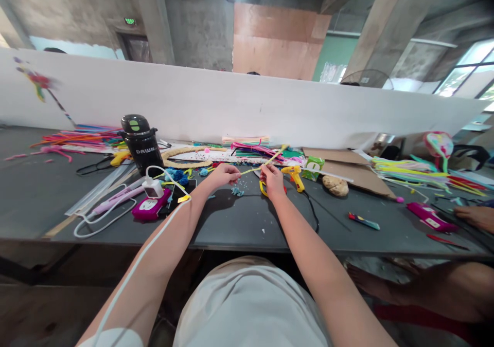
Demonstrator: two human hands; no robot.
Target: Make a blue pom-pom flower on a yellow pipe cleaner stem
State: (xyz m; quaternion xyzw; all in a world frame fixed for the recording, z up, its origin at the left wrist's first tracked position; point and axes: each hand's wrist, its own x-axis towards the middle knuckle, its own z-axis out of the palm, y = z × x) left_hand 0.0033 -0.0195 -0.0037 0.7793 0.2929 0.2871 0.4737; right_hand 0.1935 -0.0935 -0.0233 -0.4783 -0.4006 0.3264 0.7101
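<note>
A thin yellow-green pipe cleaner point(250, 171) stretches between my two hands above the table. My left hand point(224, 176) pinches its left end. Further along, my right hand point(272, 177) grips it, and the free end rises up and to the right past the fingers. Yellow-handled scissors point(263, 187) lie partly hidden behind my right hand. Just right of that hand is a yellow glue gun point(295, 176) with a black cord. Small blue fuzzy scraps point(237, 192) are scattered on the table below my hands.
A black bottle point(142, 144), a magenta power strip point(148, 209) and a white charger point(153, 187) stand left. Rightward are a stone point(335, 186), cardboard point(365, 175), a utility knife point(364, 221) and pipe cleaner bundles point(409, 169). Another person's hand point(476, 217) rests at the far right.
</note>
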